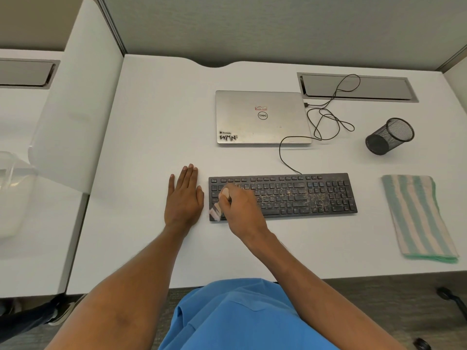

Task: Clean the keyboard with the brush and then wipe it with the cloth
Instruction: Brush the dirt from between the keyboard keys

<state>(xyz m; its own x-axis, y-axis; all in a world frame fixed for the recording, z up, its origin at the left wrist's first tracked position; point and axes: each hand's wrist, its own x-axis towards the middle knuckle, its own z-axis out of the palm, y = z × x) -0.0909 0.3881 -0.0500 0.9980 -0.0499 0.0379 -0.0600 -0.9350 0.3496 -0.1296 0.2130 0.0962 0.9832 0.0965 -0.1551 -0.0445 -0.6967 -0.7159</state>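
A black keyboard [303, 195] lies on the white desk [156, 117], a bit right of the middle of the frame. It has lots of little yellow crumbs on it, mostly on its right half. The right hand [240, 208] is over the left end of the keyboard. Its fingers are curled tight around a small brush [216, 213]. The light bristles point down and touch the lower left corner of the keyboard. The left hand [183, 195] lies flat on the desk just beside the keyboard's left edge, with its fingers straight and close together. A striped green and white cloth [417, 218] lies folded at the right of the frame, apart from the keyboard. Higher up are a closed silver laptop [260, 117], a loopy black cable [328, 117] and a black mesh cup [389, 136].
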